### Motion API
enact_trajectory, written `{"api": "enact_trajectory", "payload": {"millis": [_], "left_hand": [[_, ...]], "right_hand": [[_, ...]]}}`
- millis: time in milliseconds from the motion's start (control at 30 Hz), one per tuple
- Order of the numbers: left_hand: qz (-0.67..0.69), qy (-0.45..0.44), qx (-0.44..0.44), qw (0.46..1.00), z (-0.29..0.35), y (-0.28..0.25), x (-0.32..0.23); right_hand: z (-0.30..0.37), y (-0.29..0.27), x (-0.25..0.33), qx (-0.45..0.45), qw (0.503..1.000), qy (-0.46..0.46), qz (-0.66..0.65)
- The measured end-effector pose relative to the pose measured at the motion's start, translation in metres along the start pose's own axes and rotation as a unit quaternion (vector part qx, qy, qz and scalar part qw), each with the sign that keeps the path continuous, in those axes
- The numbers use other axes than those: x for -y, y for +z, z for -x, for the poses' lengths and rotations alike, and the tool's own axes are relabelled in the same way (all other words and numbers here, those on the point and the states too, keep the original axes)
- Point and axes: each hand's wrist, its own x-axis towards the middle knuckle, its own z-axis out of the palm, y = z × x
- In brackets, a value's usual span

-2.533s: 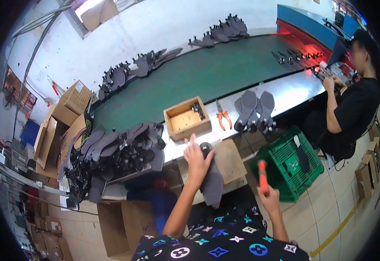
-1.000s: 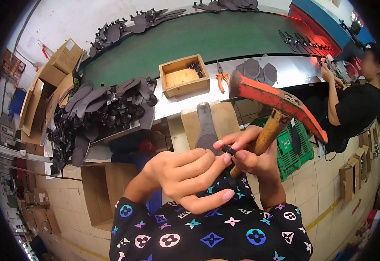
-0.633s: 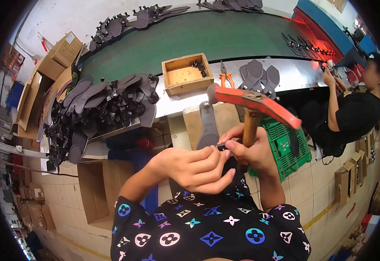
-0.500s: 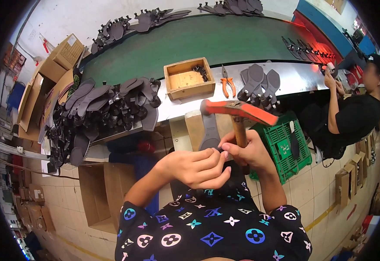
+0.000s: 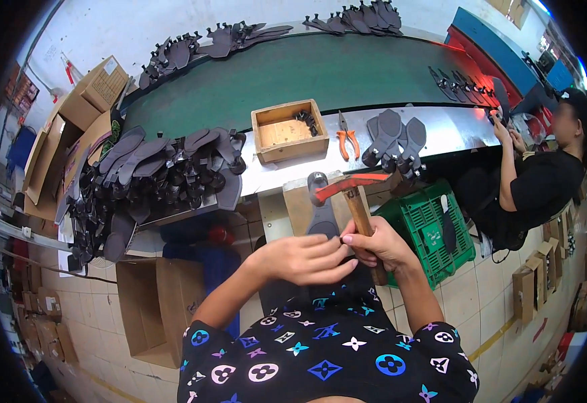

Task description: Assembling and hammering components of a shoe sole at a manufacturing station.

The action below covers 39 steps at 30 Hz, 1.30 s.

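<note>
— Gripping what, exactly?
— Right hand (image 5: 377, 247) is wrapped tight around the wooden handle of a red-headed hammer (image 5: 354, 191), its head poised over the heel end of a dark grey sole (image 5: 322, 211) lying on the small wooden block (image 5: 298, 205) in front of the worker. Left hand (image 5: 305, 258) is curled almost closed, fingertips (image 5: 342, 243) pinched together against the right thumb at the sole's near end; whatever they pinch is too small to tell.

— And the packages around the bench?
— Largest first: a green belt (image 5: 293, 70) runs behind the steel bench, brown cardboard cartons (image 5: 82, 101) stacked open at far left, and an open carton (image 5: 149, 309) sits on the tiled floor lower left. A green plastic crate (image 5: 434, 225) stands just right of the block. A heap of grey soles (image 5: 152, 171) covers the bench's left. A shallow wooden tray (image 5: 286, 131) sits centre, orange-handled pliers (image 5: 347, 138) beside it. A second person (image 5: 542, 174) in black works at right.
</note>
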Motion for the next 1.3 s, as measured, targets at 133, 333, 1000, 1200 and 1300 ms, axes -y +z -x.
{"api": "enact_trajectory", "payload": {"millis": [133, 333, 1000, 1200, 1300], "left_hand": [[0.111, -0.420, -0.228, 0.871, 0.032, 0.042, 0.009], [0.114, -0.558, -0.153, 0.807, 0.052, 0.107, 0.068], [0.304, -0.617, -0.158, 0.708, 0.049, 0.091, 0.046], [0.342, -0.629, -0.144, 0.683, 0.036, 0.081, 0.048], [0.377, -0.637, -0.149, 0.655, 0.031, 0.073, 0.048]], "right_hand": [[-0.014, -0.010, 0.002, -0.094, 0.989, -0.086, 0.075], [-0.076, -0.037, 0.007, -0.159, 0.931, -0.253, 0.209], [-0.075, -0.015, 0.004, -0.183, 0.825, -0.324, 0.425], [-0.016, 0.008, 0.000, -0.230, 0.822, -0.336, 0.398], [-0.006, 0.003, 0.001, -0.208, 0.833, -0.240, 0.453]]}}
